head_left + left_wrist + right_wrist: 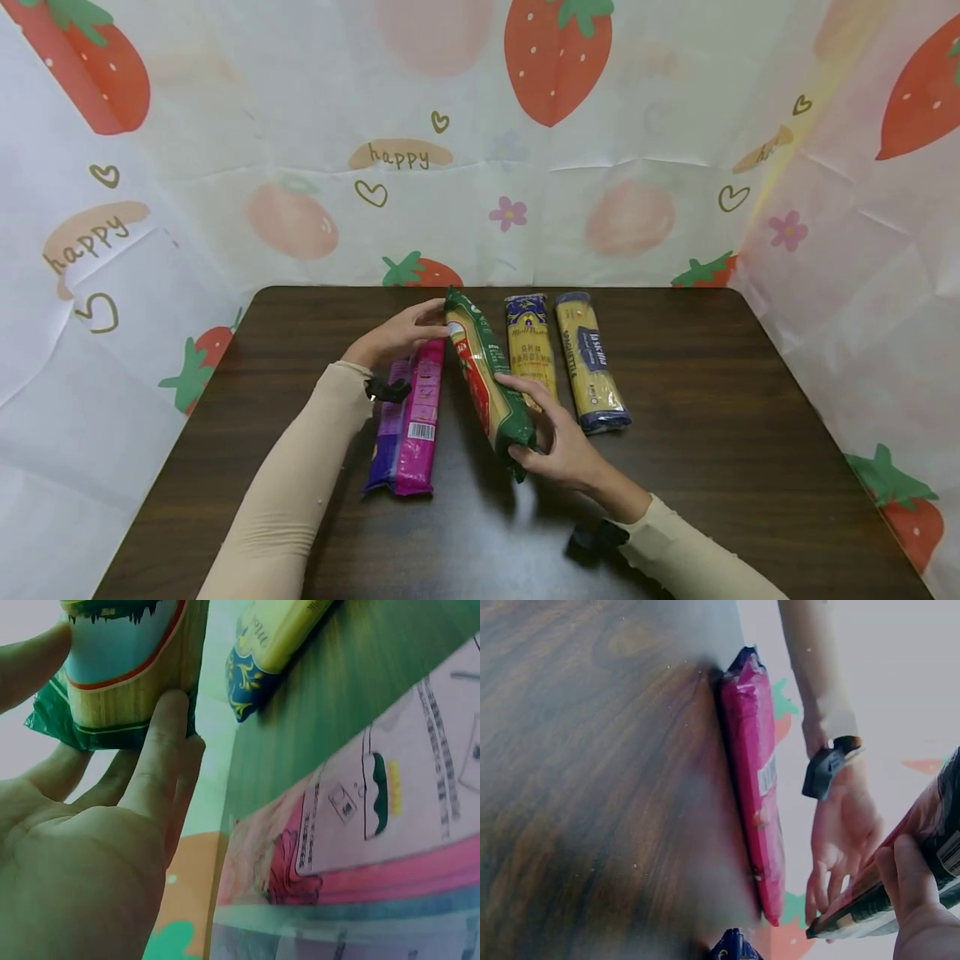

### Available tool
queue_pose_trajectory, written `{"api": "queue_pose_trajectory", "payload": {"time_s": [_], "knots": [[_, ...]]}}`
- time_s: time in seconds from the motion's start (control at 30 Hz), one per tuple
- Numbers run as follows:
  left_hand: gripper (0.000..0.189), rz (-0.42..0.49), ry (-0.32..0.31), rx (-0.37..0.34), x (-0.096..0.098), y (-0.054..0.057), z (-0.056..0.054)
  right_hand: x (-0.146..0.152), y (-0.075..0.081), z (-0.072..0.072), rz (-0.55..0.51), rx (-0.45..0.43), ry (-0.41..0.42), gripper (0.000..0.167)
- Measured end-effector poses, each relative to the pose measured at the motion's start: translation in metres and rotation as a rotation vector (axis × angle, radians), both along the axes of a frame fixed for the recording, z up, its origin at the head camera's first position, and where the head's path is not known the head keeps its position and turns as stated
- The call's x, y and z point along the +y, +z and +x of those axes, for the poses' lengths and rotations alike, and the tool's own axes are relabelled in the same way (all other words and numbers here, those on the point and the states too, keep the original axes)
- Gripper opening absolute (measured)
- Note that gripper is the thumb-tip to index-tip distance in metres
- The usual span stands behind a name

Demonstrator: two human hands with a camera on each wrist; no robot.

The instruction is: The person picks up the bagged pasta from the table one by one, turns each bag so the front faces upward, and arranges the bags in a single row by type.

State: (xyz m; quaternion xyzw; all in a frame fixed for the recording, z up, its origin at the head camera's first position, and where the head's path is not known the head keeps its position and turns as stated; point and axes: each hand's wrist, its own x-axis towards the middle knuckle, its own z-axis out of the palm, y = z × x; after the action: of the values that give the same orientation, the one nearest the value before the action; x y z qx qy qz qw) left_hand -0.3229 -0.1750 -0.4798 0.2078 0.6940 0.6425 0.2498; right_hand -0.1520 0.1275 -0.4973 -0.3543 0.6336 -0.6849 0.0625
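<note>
A green-and-red packet of spaghetti is held up at a slant above the table between both hands. My left hand holds its far end, with the thumb on one side and fingers on the other in the left wrist view. The right hand grips the near end, thumb at the bottom corner and fingers over the side. Beneath the left wrist lies a pink-and-purple packet. Just right of the held packet, a yellow pasta packet with a blue top lies on the table, partly hidden by the right hand.
A blue-ended spaghetti packet lies at the right of the row. Dark wood table spreads beneath everything. Behind it and at both sides hangs a strawberry-printed sheet. Each wrist wears a black device.
</note>
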Motion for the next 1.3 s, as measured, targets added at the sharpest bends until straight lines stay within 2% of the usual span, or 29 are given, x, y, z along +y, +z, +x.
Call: {"api": "queue_pose_trajectory", "payload": {"time_s": [0.07,0.27,0.43,0.53,0.67,0.93,1.1,1.3], "knots": [[0.071,-0.023,0.0,0.007,-0.001,0.0,0.0,0.0,0.0,0.0,0.0,0.001,-0.001,0.085],[0.072,-0.171,0.049,0.103,-0.003,-0.002,-0.001,0.0,0.0,0.0,-0.027,-0.019,0.017,0.084],[0.068,-0.219,0.077,0.136,-0.004,-0.007,0.0,0.0,0.002,0.001,-0.039,-0.044,0.012,0.081],[0.064,-0.151,0.085,0.1,-0.003,-0.009,0.0,0.0,0.002,0.001,-0.039,-0.045,-0.001,0.079],[0.062,-0.007,0.102,0.018,0.0,-0.009,-0.001,0.002,0.003,0.0,-0.037,-0.047,-0.013,0.08],[0.056,0.144,0.149,-0.004,0.005,-0.008,0.0,0.011,0.007,-0.004,0.036,-0.074,-0.028,0.081],[0.062,0.159,0.201,-0.005,0.008,-0.008,0.0,0.014,0.012,-0.006,0.054,-0.114,-0.017,0.085],[0.062,0.175,0.246,-0.028,0.012,-0.009,0.002,0.013,0.01,-0.006,0.01,-0.118,-0.019,0.086]]}}
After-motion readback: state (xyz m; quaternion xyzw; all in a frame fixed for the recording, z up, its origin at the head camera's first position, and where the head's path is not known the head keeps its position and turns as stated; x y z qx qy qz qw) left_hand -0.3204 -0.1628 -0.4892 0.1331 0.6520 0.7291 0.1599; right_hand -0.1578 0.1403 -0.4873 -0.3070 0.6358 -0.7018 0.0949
